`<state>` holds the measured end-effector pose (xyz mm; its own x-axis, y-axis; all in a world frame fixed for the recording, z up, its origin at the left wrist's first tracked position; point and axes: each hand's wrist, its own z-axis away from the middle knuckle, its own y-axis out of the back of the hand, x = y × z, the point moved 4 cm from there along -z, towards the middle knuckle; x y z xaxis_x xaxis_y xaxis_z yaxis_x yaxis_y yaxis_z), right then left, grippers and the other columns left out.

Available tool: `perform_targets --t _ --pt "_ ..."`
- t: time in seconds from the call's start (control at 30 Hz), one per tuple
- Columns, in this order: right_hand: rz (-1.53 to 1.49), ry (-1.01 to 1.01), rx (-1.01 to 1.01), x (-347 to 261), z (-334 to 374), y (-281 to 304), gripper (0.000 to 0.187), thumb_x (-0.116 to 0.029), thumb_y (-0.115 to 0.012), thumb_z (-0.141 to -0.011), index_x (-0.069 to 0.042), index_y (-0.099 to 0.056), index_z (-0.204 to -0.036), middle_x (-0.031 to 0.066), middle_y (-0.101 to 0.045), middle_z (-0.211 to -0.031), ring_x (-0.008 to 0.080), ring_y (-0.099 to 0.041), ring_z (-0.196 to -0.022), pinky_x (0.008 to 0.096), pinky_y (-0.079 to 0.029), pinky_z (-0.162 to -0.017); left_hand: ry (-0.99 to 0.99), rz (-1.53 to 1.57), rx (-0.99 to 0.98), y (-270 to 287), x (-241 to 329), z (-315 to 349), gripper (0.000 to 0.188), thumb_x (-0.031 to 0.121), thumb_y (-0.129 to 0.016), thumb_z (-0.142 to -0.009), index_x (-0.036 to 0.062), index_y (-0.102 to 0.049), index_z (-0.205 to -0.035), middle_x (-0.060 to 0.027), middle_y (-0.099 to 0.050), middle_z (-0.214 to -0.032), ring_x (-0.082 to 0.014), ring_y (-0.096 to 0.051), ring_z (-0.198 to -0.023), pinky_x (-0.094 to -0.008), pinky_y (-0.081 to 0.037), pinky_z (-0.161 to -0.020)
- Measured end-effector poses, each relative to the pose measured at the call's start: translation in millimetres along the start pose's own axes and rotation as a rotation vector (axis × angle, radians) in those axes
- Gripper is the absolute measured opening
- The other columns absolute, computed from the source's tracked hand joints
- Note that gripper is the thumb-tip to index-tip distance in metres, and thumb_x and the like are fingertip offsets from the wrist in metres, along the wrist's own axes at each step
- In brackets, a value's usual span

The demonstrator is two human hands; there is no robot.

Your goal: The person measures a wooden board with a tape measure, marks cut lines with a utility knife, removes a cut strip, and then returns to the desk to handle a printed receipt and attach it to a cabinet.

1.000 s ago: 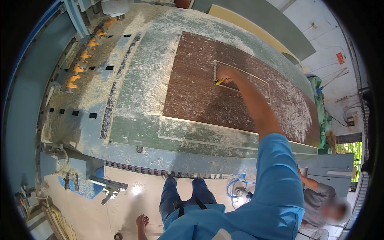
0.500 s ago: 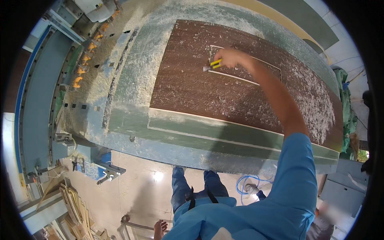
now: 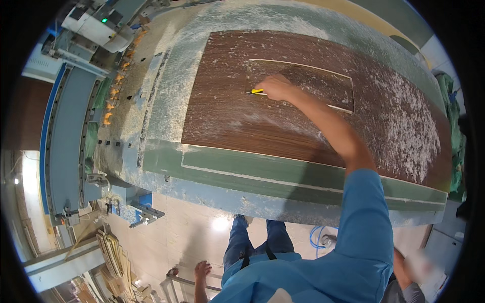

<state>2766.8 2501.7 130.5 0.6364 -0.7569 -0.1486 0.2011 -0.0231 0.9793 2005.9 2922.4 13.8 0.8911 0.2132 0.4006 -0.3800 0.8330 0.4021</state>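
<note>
My right hand [image 3: 277, 87] is closed around a small tool with a yellow handle [image 3: 256, 91]; its working end is mostly hidden, so its exact kind is unclear. The tool is at the near-left corner of a pale rectangular outline [image 3: 303, 64] on a dark brown wood-grain board [image 3: 222, 111]. The board lies flat on a large green-and-blue machine bed [image 3: 227, 157]. Hanging low by my side, away from the bed, my left hand [image 3: 202, 269] is empty, with its fingers apart.
White shavings [image 3: 404, 126] lie thick on the board's right part. A machine head with a green light [image 3: 96, 25] stands far left, beside orange clamps [image 3: 118, 81]. A blue hose [image 3: 316, 237] lies on the floor. Another person [image 3: 404, 278] is at lower right.
The view has shifted a little. Shavings have left a wide band of the board nearer me than the outline. The tool has turned in my right hand, and its grey head no longer shows.
</note>
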Motion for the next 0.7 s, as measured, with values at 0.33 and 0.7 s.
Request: perform_targets --t 0.33,0.7 --pt "0.081 0.081 0.006 78.7 101.0 -3.1 0.047 0.002 -0.064 -0.087 -0.023 -0.067 -0.127 0.0112 -0.074 -0.104 0.0330 -0.071 -0.101 0.0455 -0.058 -0.082 -0.612 -0.196 -0.175 -120.2 251.4 21.3 0.037 0.031 -0.061 -0.103 -0.0004 -0.067 -0.123 -0.0111 -0.073 -0.107 -0.0186 -0.070 -0.095 -0.0312 -0.054 -0.082" --pt "0.320 -0.180 -0.322 187.9 303.7 21.4 0.051 -0.002 -0.068 -0.082 -0.025 -0.067 -0.127 0.0091 -0.073 -0.090 0.0304 -0.071 -0.088 0.0450 -0.056 -0.075 -1.158 -0.570 -0.436 -357.9 489.6 63.9 0.035 0.030 -0.062 -0.102 -0.0014 -0.069 -0.116 -0.0072 -0.071 -0.096 -0.0140 -0.064 -0.092 -0.0291 -0.050 -0.083"
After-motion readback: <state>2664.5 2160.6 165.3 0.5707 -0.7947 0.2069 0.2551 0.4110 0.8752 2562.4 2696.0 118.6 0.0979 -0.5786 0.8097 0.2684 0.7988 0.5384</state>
